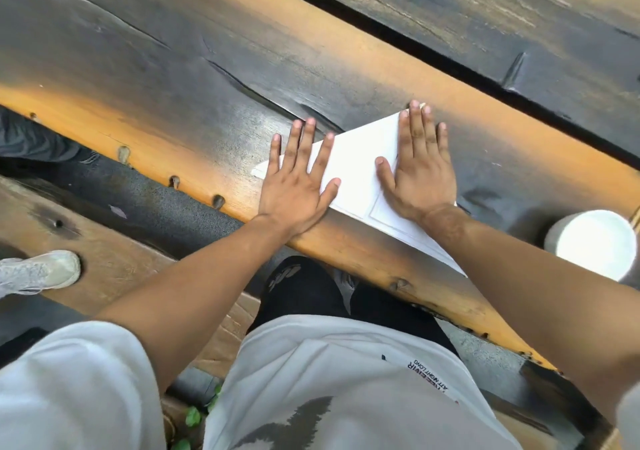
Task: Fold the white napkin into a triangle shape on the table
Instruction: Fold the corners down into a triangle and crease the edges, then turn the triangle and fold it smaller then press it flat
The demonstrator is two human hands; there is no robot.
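The white napkin (356,169) lies flat on the dark and orange wooden table (173,68) near its front edge, and its visible outline is a triangle. My left hand (298,179) presses palm down on the napkin's left part, fingers spread. My right hand (420,169) presses palm down on its right part, fingertips reaching the far corner. The napkin's near right point runs along the table edge under my right forearm.
A white cup (595,243) stands on the table at the right, close to my right forearm. A gap (450,65) separates this plank from the far one. Below the table edge are a bench (104,252), my legs and another person's shoe (41,271).
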